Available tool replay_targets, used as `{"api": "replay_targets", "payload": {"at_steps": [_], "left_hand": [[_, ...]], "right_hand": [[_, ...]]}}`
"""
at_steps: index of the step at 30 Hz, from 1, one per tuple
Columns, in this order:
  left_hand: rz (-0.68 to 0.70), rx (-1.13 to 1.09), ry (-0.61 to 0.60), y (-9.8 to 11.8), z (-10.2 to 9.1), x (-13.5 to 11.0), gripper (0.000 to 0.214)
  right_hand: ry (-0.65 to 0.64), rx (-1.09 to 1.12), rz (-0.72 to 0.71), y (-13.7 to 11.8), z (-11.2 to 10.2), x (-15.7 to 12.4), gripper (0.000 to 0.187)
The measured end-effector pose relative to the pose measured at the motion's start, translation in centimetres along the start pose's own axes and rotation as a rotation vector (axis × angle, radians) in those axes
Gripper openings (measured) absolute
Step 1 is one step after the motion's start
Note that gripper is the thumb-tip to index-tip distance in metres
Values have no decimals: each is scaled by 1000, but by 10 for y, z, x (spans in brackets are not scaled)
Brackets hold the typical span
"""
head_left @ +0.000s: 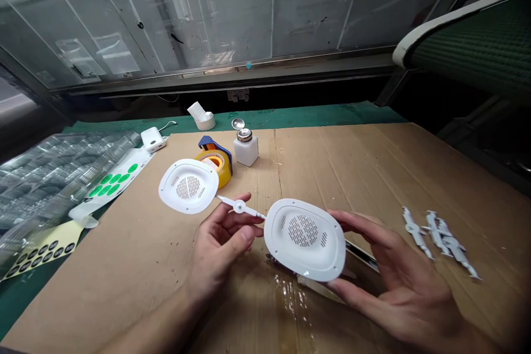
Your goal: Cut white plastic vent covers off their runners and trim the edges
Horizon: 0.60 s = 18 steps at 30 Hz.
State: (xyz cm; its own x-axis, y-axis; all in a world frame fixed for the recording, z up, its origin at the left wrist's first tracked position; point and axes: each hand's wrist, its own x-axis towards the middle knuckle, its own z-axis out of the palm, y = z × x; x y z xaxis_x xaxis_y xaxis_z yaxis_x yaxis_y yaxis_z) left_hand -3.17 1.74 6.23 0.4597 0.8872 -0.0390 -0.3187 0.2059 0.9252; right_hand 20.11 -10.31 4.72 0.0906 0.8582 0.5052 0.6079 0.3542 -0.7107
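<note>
Two white, rounded plastic covers with slotted vents are linked by a narrow white connector piece (239, 206) with a round hub. My left hand (219, 243) is curled around this connector, its fingers behind and the thumb in front. The right cover (305, 239) is held at its right edge between the thumb and fingers of my right hand (398, 276). The left cover (188, 186) extends freely beyond my left hand, in front of a yellow tape roll (224, 171) on a blue dispenser. Behind the right cover, a dark, shiny-edged object (362, 256) shows only partly.
Several loose white connector pieces (450, 240) lie on the cardboard (352, 166) at right. A white pump bottle (246, 149) with its lid raised stands at the back. Clear plastic trays (53, 177) and sticker sheets (43, 251) are at left. A green conveyor belt (477, 44) overhangs the far right.
</note>
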Motion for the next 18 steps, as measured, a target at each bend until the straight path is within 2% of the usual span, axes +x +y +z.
{"api": "replay_targets", "payload": {"at_steps": [5, 9, 15, 18], "left_hand": [[-91, 5, 80, -1, 7, 4, 60], [-86, 14, 117, -3, 11, 4, 60], [-62, 17, 134, -5, 19, -2, 59], [-67, 15, 121, -5, 22, -4, 58]], "right_hand": [[-4, -12, -87, -6, 3, 4, 69], [-16, -42, -111, -8, 4, 6, 69], [-60, 16, -82, -10, 13, 4, 79], [-51, 40, 12, -12, 19, 1, 87]]}}
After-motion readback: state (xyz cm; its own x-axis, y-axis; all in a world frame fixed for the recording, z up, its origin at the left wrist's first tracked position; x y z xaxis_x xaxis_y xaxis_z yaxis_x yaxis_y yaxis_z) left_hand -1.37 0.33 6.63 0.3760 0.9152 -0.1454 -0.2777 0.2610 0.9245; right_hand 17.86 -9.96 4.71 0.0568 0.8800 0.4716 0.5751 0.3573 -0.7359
